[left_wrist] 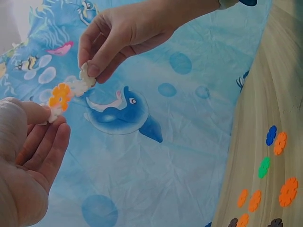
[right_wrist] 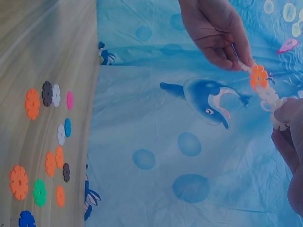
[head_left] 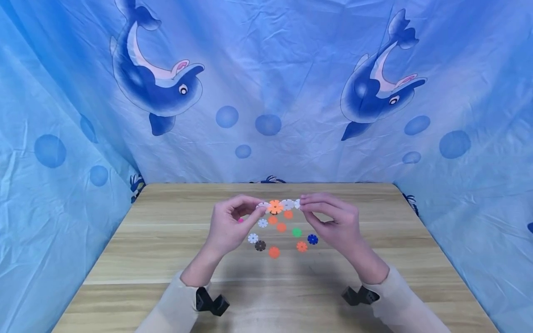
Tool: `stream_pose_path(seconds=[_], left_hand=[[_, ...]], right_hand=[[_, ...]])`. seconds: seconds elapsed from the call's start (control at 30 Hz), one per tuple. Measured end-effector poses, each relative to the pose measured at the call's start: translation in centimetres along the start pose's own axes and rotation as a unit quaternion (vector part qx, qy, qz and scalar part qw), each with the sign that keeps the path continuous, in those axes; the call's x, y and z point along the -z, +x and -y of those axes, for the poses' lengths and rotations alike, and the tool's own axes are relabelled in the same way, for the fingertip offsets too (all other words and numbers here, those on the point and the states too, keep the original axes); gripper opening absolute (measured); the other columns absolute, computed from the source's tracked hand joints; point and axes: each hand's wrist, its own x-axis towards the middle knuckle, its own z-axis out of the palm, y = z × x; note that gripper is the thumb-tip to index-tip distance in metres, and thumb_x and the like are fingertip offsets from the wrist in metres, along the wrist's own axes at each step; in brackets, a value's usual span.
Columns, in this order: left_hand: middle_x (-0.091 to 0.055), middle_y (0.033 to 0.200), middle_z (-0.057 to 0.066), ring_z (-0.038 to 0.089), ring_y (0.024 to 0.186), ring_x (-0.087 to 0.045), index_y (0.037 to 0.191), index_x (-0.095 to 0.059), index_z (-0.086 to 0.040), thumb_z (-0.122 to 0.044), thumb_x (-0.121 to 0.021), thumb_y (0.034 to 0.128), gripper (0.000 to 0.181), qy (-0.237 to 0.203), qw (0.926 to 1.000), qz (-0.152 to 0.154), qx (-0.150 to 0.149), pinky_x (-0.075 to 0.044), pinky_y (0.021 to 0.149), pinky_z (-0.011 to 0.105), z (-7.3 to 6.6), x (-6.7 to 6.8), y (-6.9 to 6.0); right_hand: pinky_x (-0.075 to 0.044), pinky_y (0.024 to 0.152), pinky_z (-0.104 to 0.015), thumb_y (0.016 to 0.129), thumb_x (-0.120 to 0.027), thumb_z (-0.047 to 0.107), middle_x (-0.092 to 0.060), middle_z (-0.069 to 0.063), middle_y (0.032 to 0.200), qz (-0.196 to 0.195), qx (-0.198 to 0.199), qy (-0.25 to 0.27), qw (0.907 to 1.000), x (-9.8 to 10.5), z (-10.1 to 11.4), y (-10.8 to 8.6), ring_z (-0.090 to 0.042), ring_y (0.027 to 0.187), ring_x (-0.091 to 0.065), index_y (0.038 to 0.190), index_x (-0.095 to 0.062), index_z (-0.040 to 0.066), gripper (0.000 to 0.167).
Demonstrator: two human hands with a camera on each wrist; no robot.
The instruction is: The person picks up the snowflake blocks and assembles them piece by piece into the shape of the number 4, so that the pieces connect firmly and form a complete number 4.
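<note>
A short chain of notched plastic snowflake discs is held up above the table between both hands. An orange snowflake disc [head_left: 275, 206] sits in the chain, with a white snowflake disc [head_left: 287, 204] beside it. The left hand [head_left: 229, 224] pinches the white disc at the chain's left end between thumb and fingers. At the other end, the right hand [head_left: 336, 221] pinches another white disc [left_wrist: 87, 74], whose edge shows past the thumb in the left wrist view. Fingers partly cover both end discs, so how firmly the discs interlock cannot be told.
Loose discs lie on the wooden table [head_left: 166, 259] below the hands: several orange discs [head_left: 274, 252], a green disc [head_left: 296, 232], a blue disc [head_left: 312, 239], white discs [head_left: 253, 238], dark discs [head_left: 260, 245] and a pink disc [right_wrist: 70, 100]. A blue dolphin-print curtain [head_left: 266, 69] surrounds the table.
</note>
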Motion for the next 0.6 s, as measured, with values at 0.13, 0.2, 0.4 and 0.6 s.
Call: stream_pose_path(seconds=[0.13,0.2,0.4,0.6], left_hand=[[-0.081,0.097,0.015,0.009,0.085,-0.078,0.103,-0.080,-0.002,0.001,-0.081,0.0916,0.012,-0.001,1.0000,0.003,0.000,-0.068,0.079,0.028,-0.02,-0.12,0.01],[-0.081,0.096,0.015,0.009,0.085,-0.078,0.103,-0.080,-0.002,0.001,-0.081,0.0915,0.012,-0.004,1.0000,0.003,-0.002,-0.068,0.081,0.028,0.08,-0.20,-0.02],[-0.082,0.096,0.014,0.010,0.084,-0.079,0.100,-0.081,-0.004,-0.001,-0.081,0.0916,0.008,0.005,0.9999,0.007,-0.005,-0.068,0.086,0.028,0.08,-0.36,-0.11],[-0.082,0.095,0.014,0.013,0.085,-0.080,0.098,-0.081,-0.003,-0.001,-0.081,0.0919,0.007,0.012,0.9999,0.007,-0.009,-0.067,0.086,0.027,0.05,-0.46,0.02]], right_hand=[[-0.062,0.099,-0.024,0.092,-0.081,0.000,-0.081,-0.016,0.097,0.002,0.007,-0.007,0.9999,-0.01,0.05,-0.01,-0.033,0.091,-0.080,0.096,-0.082,0.003,0.006],[-0.063,0.099,-0.025,0.093,-0.080,0.001,-0.080,-0.016,0.097,0.003,0.016,-0.003,0.9999,-0.02,-0.03,-0.06,-0.033,0.091,-0.080,0.097,-0.082,0.003,0.005],[-0.065,0.096,-0.028,0.098,-0.077,0.005,-0.080,-0.019,0.092,-0.011,0.060,0.013,0.9980,-0.17,-0.46,-0.21,-0.034,0.088,-0.080,0.094,-0.083,-0.001,0.009],[-0.066,0.092,-0.029,0.099,-0.075,0.008,-0.081,-0.019,0.089,-0.003,0.093,0.003,0.9956,-0.20,-0.55,-0.25,-0.033,0.083,-0.080,0.092,-0.083,-0.002,0.014]])
